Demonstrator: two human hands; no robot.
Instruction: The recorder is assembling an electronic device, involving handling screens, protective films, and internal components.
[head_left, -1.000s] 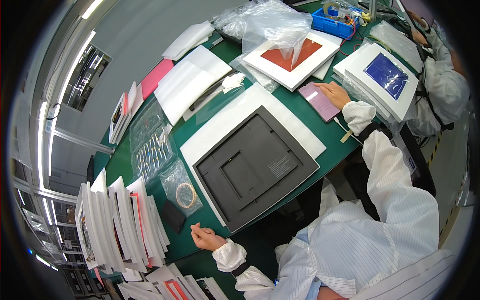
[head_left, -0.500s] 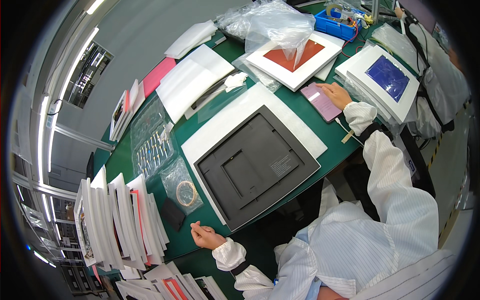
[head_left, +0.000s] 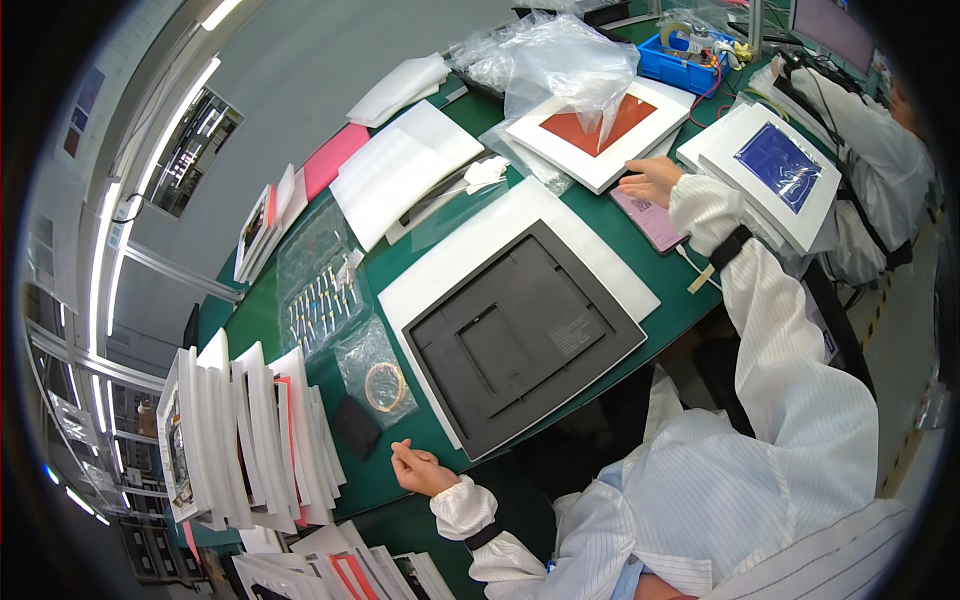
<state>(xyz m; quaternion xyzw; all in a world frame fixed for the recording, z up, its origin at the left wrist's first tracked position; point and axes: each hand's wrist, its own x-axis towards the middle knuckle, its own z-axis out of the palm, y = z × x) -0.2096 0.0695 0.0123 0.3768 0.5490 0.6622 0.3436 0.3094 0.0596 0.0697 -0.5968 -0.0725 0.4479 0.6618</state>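
My right hand [head_left: 652,183] is over the far end of a pink-screened phone [head_left: 655,222], its fingers stretched out with nothing in them. A cable runs to the phone's near end. My left hand [head_left: 422,470] hovers at the table's front edge, fingers curled together, with nothing visible in them. Between my hands a dark grey rectangular frame back [head_left: 525,340] lies on a white foam sheet [head_left: 440,280]. It has a recessed middle and a small printed text block. Beside my left hand lies a small black pad [head_left: 355,427].
A clear bag with a coiled cable [head_left: 384,386] and a plastic tray of small parts [head_left: 322,300] lie left. Padded frames [head_left: 245,440] stand in a row at the near left. A red-centred frame [head_left: 600,125], a blue-centred frame [head_left: 778,165] and a blue bin [head_left: 685,68] are at the back.
My right hand has lifted off the phone's screen and drawn slightly left, its fingers now extended. The phone's display has changed. My left hand stays curled in about the same place.
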